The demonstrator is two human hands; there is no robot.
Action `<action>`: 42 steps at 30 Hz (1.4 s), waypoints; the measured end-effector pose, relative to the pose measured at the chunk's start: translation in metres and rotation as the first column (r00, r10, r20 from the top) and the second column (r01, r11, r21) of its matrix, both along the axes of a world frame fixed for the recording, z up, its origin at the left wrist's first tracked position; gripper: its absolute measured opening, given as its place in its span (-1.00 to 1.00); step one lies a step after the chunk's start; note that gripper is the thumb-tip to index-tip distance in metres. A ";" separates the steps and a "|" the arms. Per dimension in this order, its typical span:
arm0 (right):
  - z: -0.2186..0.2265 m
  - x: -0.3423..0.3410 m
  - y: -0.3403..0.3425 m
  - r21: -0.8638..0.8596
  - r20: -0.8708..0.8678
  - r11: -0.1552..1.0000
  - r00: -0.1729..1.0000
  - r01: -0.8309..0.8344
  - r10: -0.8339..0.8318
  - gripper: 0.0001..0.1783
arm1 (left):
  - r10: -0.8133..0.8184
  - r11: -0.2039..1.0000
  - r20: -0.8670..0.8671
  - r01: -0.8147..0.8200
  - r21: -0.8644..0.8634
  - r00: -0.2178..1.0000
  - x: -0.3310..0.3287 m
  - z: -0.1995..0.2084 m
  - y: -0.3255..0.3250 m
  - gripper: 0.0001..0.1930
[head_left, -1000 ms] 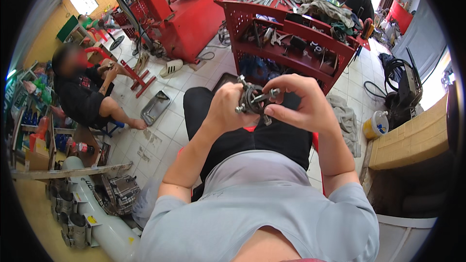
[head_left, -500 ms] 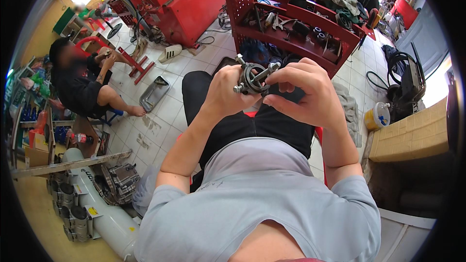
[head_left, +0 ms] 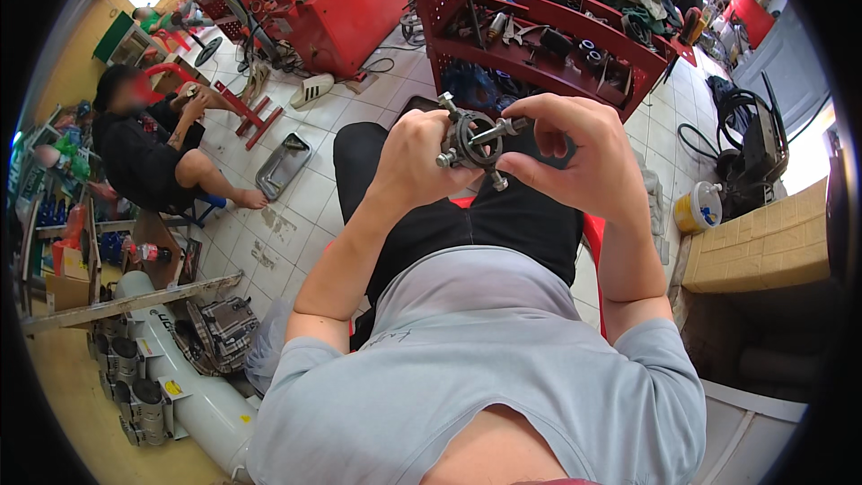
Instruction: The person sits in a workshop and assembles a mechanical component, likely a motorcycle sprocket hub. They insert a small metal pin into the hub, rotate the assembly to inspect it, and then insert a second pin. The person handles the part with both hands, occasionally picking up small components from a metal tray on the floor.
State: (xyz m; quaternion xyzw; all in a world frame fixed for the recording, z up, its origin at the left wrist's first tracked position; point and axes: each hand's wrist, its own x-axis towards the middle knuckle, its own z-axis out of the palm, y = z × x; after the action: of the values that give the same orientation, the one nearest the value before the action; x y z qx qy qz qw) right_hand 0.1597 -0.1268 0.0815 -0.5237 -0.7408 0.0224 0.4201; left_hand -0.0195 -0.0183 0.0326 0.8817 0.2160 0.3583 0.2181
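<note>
My left hand [head_left: 419, 157] is closed around a dark ring-shaped metal part [head_left: 466, 144] with several silver bolts sticking out of its rim. The part is held above my lap, its round opening turned toward me. One bolt [head_left: 489, 135] crosses that opening and points up to the right. Beside its outer end is my right hand [head_left: 579, 148], index finger and thumb spread apart with a gap between them. The other right fingers are curled. Whether a fingertip touches the bolt I cannot tell. My left palm and fingers hide the part's left side.
Ahead stands a red tool cart [head_left: 539, 45] with wrenches and rags. A person in black [head_left: 148, 157] sits at the left, near a metal tray [head_left: 284, 167] on the tiled floor. To the right are a yellow-and-white bucket [head_left: 698, 212] and a padded yellow block [head_left: 759, 238].
My right thumb and index finger have spread apart around the bolt's outer end. The ring part has turned slightly, and a lower bolt now shows. My left hand keeps its hold.
</note>
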 end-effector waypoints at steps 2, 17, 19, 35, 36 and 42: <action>0.000 0.001 0.001 -0.001 -0.007 1.000 1.000 -0.019 0.019 -0.67 | -0.010 0.999 0.042 0.012 -0.045 0.999 0.001 0.000 0.000 -0.76; 0.003 -0.002 -0.001 -0.008 -0.058 0.992 0.990 -0.126 0.126 -0.72 | 0.008 1.000 0.033 -0.008 -0.001 0.999 0.001 0.005 0.001 -0.79; 0.004 -0.002 -0.001 -0.004 -0.037 0.993 0.992 -0.118 0.118 -0.71 | 0.013 1.000 0.027 -0.013 -0.012 1.000 0.001 0.005 0.001 -0.79; 0.000 0.001 0.001 -0.049 0.017 0.997 0.998 0.066 -0.065 -0.64 | -0.012 1.000 -0.021 0.013 0.013 1.000 0.001 0.000 0.004 -0.77; 0.001 0.001 0.001 -0.048 0.012 0.997 0.998 0.059 -0.059 -0.65 | -0.019 1.000 -0.014 0.020 0.011 1.000 0.001 0.000 0.004 -0.77; 0.003 0.000 0.001 -0.076 -0.047 0.993 0.995 -0.086 0.083 -0.69 | -0.021 0.999 0.002 0.021 0.038 1.000 -0.003 -0.003 0.008 -0.76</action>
State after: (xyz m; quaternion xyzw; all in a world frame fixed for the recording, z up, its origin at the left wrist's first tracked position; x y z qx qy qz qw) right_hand 0.1601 -0.1261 0.0845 -0.5072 -0.7515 0.0807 0.4140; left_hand -0.0227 -0.0101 0.0300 0.8875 0.1996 0.3609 0.2054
